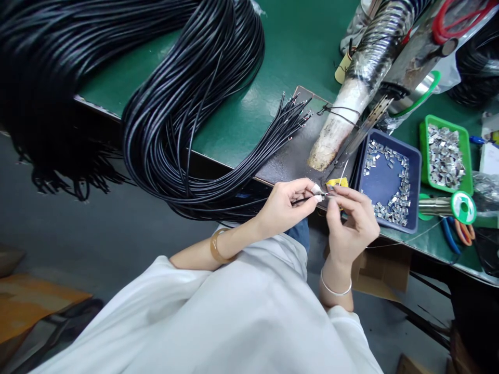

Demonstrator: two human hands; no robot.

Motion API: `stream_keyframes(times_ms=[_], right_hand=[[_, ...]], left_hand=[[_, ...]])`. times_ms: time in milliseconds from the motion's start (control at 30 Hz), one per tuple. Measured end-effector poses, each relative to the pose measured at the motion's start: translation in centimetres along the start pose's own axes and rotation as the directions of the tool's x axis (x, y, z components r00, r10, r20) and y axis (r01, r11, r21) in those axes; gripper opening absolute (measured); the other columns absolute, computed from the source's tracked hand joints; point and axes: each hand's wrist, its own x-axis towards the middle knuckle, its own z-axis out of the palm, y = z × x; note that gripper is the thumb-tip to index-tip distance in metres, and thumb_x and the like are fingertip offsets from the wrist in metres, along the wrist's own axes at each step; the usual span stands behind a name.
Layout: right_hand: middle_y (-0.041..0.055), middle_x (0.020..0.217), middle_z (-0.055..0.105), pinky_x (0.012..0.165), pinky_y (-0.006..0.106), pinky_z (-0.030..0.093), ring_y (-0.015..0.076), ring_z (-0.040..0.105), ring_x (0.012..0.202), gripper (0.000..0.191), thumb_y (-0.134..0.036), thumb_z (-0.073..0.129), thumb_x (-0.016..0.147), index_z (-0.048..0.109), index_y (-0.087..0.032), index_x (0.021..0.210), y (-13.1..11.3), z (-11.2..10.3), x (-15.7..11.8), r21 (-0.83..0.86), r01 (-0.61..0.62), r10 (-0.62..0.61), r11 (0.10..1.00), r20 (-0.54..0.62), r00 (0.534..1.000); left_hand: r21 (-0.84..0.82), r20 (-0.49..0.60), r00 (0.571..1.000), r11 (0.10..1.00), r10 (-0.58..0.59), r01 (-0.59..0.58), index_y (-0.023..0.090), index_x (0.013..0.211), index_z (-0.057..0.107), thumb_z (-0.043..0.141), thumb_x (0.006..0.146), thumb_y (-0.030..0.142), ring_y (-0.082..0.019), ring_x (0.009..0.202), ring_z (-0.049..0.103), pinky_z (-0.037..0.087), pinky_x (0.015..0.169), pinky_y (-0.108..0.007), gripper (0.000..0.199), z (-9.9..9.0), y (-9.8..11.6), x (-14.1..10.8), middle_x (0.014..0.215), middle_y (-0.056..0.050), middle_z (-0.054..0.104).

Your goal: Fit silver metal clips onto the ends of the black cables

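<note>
My left hand [290, 202] pinches a black cable [300, 200] close to its end. White wrapping covers some of its fingertips. The thumb and fingers of my right hand [349, 215] come together at the cable's thin wire end; whatever lies between them is too small to make out. Both hands are just off the front edge of the green table [304, 41]. Behind them is a small yellow piece [337, 183]. A bundle of black cables [218, 192] loops to the left, its stripped ends [298, 111] resting over a dark board [283, 162].
A wrapped duct [337, 122] and a metal rod-like tool [362, 130] slant down over the board. To the right stand a blue tray [418, 192] and a green tray [425, 161] of small metal pieces, a solder spool [463, 206] and pliers [463, 232]. More cables [47, 93] hang off the left edge.
</note>
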Motion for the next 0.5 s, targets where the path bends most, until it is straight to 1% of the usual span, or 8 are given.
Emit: stream_keyframes(times_ms=[67,133,167,200,267,433,500], right_hand=[[0.0036,0.100,0.073,0.082,0.039,0.063,0.0188,0.073,0.093,0.008,-0.018,0.070,0.086,0.073,-0.023,0.091,0.17,-0.07,0.13,0.087,-0.085,0.086,0.993,0.003,0.996],[0.0036,0.098,0.073,0.076,0.034,0.063,0.0177,0.073,0.091,0.005,-0.018,0.071,0.086,0.074,-0.022,0.089,0.32,-0.08,0.25,0.195,-0.162,0.153,0.967,0.062,0.986],[0.0033,0.098,0.073,0.074,0.032,0.063,0.0169,0.073,0.090,0.005,-0.018,0.072,0.085,0.074,-0.022,0.087,0.37,-0.06,0.28,0.237,-0.184,0.167,0.954,0.088,0.982],[0.0030,0.097,0.073,0.074,0.030,0.063,0.0161,0.073,0.090,0.006,-0.017,0.072,0.085,0.074,-0.022,0.087,0.38,-0.02,0.29,0.264,-0.195,0.174,0.944,0.102,0.979],[0.0026,0.097,0.074,0.074,0.029,0.063,0.0154,0.073,0.089,0.008,-0.015,0.073,0.084,0.075,-0.023,0.088,0.33,0.09,0.25,0.284,-0.196,0.177,0.938,0.092,0.980],[0.0027,0.098,0.073,0.078,0.033,0.063,0.0168,0.073,0.089,0.008,-0.016,0.073,0.084,0.075,-0.023,0.088,0.05,0.21,0.11,0.259,-0.184,0.173,0.948,0.066,0.983],[0.0028,0.098,0.073,0.078,0.034,0.063,0.0170,0.073,0.089,0.008,-0.016,0.073,0.085,0.075,-0.023,0.088,0.06,0.21,0.07,0.252,-0.179,0.167,0.951,0.067,0.984]], left_hand=[[-0.090,0.038,0.999,0.996,-0.016,0.019,0.013,0.084,0.061,0.065,0.086,0.022,-0.008,0.061,0.056,0.047,0.061,-0.019,0.010,0.01,0.27,0.14,0.069,0.000,0.062],[-0.149,0.064,0.998,0.988,-0.021,0.030,0.013,0.084,0.061,0.066,0.084,0.021,-0.007,0.060,0.055,0.047,0.060,-0.018,0.010,0.03,0.43,0.24,0.068,0.001,0.061],[-0.165,0.069,0.997,0.986,-0.022,0.033,0.013,0.084,0.061,0.067,0.083,0.021,-0.007,0.059,0.055,0.047,0.060,-0.018,0.010,0.06,0.47,0.27,0.068,0.001,0.061],[-0.174,0.070,0.997,0.984,-0.018,0.030,0.013,0.084,0.061,0.068,0.083,0.021,-0.007,0.060,0.055,0.047,0.060,-0.018,0.010,0.08,0.48,0.28,0.068,0.001,0.061],[-0.173,0.066,0.998,0.985,-0.012,0.023,0.012,0.083,0.063,0.068,0.083,0.021,-0.007,0.061,0.055,0.046,0.060,-0.018,0.010,0.14,0.46,0.26,0.069,0.001,0.061],[-0.130,0.057,0.997,0.990,-0.043,0.051,0.012,0.082,0.064,0.065,0.086,0.024,-0.008,0.060,0.054,0.045,0.059,-0.019,0.013,0.22,0.31,0.11,0.067,0.000,0.059],[-0.109,0.043,0.999,0.993,-0.031,0.036,0.012,0.082,0.064,0.066,0.086,0.025,-0.008,0.061,0.055,0.046,0.060,-0.019,0.014,0.21,0.27,0.09,0.068,0.000,0.060]])
